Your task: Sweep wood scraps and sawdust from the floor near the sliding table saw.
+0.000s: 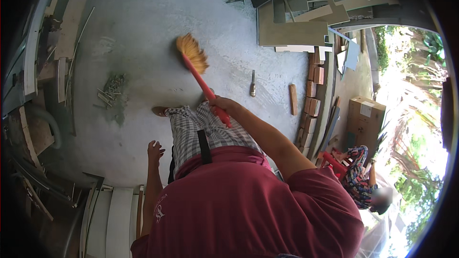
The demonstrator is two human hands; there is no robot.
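My right hand is closed around the red handle of a broom. The broom slants away from me to the far left. Its fanned yellow-brown bristles are at the concrete floor ahead of my feet. My left hand hangs at my left side, holding nothing, its fingers loosely bent and apart. A small heap of debris, with short pale strips and bits in it, lies on the floor to the left of the bristles.
A metal-tipped tool and a wooden block lie on the floor at right. Beyond them runs a row of bricks. Boards are stacked far right. A carton and a seated person are at right.
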